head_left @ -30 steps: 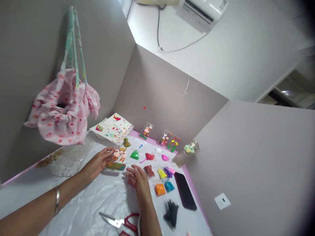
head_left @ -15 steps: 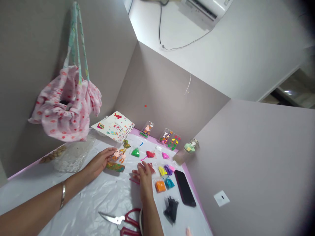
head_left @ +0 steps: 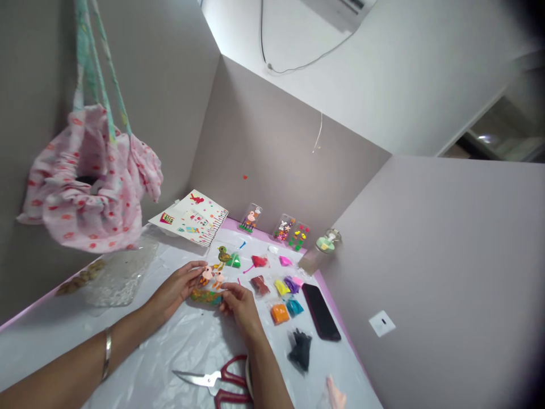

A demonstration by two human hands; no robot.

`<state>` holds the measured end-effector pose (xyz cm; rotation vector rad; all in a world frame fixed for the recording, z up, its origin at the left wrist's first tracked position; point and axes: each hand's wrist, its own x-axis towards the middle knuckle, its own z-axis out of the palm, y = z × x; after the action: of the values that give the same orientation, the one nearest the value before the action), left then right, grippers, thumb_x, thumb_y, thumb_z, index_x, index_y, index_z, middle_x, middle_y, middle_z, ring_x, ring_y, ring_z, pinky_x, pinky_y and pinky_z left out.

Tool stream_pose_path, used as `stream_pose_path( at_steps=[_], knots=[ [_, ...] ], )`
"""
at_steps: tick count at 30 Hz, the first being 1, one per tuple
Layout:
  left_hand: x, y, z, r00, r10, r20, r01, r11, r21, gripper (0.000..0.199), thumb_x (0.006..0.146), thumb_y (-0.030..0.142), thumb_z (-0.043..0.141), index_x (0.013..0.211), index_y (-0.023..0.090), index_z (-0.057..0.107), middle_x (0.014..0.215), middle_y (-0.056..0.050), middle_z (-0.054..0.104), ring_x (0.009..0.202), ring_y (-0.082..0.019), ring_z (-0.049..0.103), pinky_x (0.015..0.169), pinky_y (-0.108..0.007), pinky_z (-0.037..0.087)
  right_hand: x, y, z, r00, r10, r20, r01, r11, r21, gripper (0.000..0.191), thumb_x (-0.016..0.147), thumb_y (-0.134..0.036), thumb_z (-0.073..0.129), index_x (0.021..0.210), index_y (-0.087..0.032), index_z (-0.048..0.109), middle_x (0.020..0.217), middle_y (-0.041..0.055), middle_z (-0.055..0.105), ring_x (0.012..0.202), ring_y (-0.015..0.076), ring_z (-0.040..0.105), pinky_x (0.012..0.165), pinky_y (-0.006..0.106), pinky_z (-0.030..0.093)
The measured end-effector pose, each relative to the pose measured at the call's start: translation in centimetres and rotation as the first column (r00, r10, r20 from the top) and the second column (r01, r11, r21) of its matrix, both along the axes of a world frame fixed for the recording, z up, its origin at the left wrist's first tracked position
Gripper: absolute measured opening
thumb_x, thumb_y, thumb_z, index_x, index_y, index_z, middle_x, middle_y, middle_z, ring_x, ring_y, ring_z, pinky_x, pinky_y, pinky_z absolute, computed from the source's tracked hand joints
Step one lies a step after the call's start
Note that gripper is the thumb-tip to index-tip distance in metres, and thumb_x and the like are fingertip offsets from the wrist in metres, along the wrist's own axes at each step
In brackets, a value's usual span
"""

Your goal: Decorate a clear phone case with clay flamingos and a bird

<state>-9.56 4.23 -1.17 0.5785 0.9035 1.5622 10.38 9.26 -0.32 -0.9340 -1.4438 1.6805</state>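
Note:
A clear case [head_left: 213, 258], shaped like a phone case, is held between my two hands above the table. On it are a brown-green clay bird [head_left: 222, 257], two pale pink clay birds [head_left: 207, 275] and a mottled green-orange strip [head_left: 206, 297] along the bottom. My left hand [head_left: 181, 287] is closed on its left edge, fingers along the side. With thumb and fingertips, my right hand [head_left: 243, 309] grips its lower right corner. Red-handled scissors [head_left: 208, 379] lie opened below my right wrist.
Several clay packets, including orange [head_left: 279, 313] and black [head_left: 301, 349], lie at right by a dark phone [head_left: 320, 312]. A decorated notebook [head_left: 193, 218] and decorated clear cases [head_left: 251, 217] stand at the back. A plastic container [head_left: 121, 281] sits left, below a hanging pink bag [head_left: 97, 216].
My right hand has moved left and taken hold of the case's lower right corner; before, it was apart from it. My left hand still holds the case. The camera view has shifted slightly.

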Motion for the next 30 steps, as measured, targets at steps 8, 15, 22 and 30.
stream_pose_path(
  at_steps=[8, 15, 22, 30],
  knots=[
    [-0.2, -0.1, 0.3, 0.996, 0.017, -0.084, -0.018, 1.000, -0.019, 0.027, 0.101, 0.030, 0.072, 0.124, 0.017, 0.069, 0.121, -0.007, 0.074, 0.098, -0.022, 0.074, 0.084, -0.041, 0.065, -0.2, -0.3, -0.1, 0.998, 0.042, 0.039, -0.043, 0.998, 0.034, 0.033, 0.075, -0.044, 0.083, 0.094, -0.018, 0.079, 0.056, -0.0026, 0.069, 0.047, 0.0136, 0.057, 0.051, 0.025, 0.041],
    [-0.3, -0.1, 0.6, 0.989, 0.031, -0.142, -0.046, 0.993, -0.108, 0.030, 0.101, 0.032, 0.072, 0.127, 0.017, 0.068, 0.128, -0.009, 0.072, 0.106, -0.025, 0.073, 0.089, -0.045, 0.064, -0.4, 0.0, -0.8, 0.985, -0.029, 0.169, 0.010, 0.994, 0.112, 0.027, 0.094, -0.043, 0.074, 0.087, -0.017, 0.068, 0.066, -0.0045, 0.067, 0.048, 0.0103, 0.055, 0.049, 0.023, 0.041],
    [-0.4, 0.4, 0.6, 0.985, 0.075, -0.154, -0.100, 0.981, -0.163, 0.033, 0.101, 0.035, 0.071, 0.130, 0.018, 0.067, 0.132, -0.010, 0.071, 0.111, -0.026, 0.072, 0.093, -0.048, 0.063, -0.5, -0.5, -0.2, 0.945, -0.056, 0.324, -0.008, 0.982, 0.191, 0.018, 0.097, -0.012, 0.058, 0.082, -0.018, 0.066, 0.061, -0.0063, 0.061, 0.050, 0.0104, 0.055, 0.052, 0.023, 0.042],
    [-0.9, 0.5, 0.2, 0.980, 0.113, -0.161, -0.142, 0.974, -0.178, 0.033, 0.102, 0.036, 0.070, 0.130, 0.019, 0.067, 0.133, -0.010, 0.071, 0.112, -0.026, 0.072, 0.094, -0.048, 0.062, 0.7, -0.8, 0.8, 0.873, -0.144, 0.467, -0.005, 0.953, 0.303, 0.019, 0.103, -0.030, 0.068, 0.091, -0.016, 0.069, 0.076, -0.0036, 0.067, 0.064, 0.0132, 0.063, 0.068, 0.030, 0.055]
  ],
)
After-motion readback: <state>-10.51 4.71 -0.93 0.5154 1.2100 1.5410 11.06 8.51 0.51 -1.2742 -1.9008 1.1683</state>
